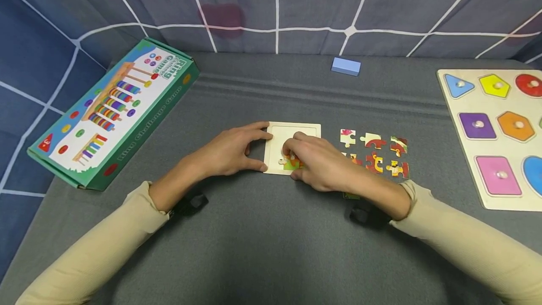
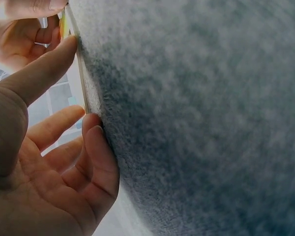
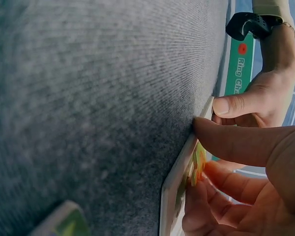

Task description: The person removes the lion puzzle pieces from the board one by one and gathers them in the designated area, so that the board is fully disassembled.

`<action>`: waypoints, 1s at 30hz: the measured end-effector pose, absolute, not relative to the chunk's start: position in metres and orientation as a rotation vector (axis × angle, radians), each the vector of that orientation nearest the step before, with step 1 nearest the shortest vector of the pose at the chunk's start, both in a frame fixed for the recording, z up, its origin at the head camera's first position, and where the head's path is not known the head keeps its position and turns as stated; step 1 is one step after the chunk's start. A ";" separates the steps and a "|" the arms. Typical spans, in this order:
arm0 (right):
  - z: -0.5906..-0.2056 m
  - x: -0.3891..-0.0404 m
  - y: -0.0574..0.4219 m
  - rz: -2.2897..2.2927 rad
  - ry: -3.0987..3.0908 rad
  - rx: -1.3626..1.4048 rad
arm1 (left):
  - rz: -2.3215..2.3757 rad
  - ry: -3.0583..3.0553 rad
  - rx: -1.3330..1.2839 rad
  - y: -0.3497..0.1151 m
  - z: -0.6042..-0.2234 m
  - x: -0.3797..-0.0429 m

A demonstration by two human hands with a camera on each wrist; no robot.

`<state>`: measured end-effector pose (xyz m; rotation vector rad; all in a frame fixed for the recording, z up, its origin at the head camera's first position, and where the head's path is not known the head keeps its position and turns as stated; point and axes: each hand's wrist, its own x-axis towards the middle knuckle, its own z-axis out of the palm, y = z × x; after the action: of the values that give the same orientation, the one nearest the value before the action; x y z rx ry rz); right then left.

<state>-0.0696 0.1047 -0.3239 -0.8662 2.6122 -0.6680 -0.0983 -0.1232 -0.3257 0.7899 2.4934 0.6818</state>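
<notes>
A shallow wooden puzzle tray (image 1: 288,131) lies flat on the grey table in front of me. My left hand (image 1: 230,152) holds it at the left side, thumb by the near corner and fingertips by the far one. My right hand (image 1: 322,161) is over the tray's near right part. Its fingers hold a green and orange puzzle piece (image 3: 198,160), tilted against the tray in the right wrist view. Some picture shows inside the tray left of these fingers; the rest is covered. Loose jigsaw pieces (image 1: 374,162) lie in rows to the right, some partly behind my right hand.
A green Ring Challenge Game box (image 1: 123,107) lies at the left. On the right is a shape board (image 1: 466,154) with knobbed coloured pieces. A small blue block (image 1: 346,66) sits near the back, before a dark curtain with white lines (image 1: 313,4).
</notes>
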 end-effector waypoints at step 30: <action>-0.322 -0.067 0.113 -0.760 2.615 -0.905 | 0.672 2.496 0.796 -0.122 -0.325 -0.097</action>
<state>-0.0668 0.1131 -0.3224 -0.9047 2.6148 -0.7595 -0.0971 -0.1224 -0.3253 0.7962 2.4957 0.6721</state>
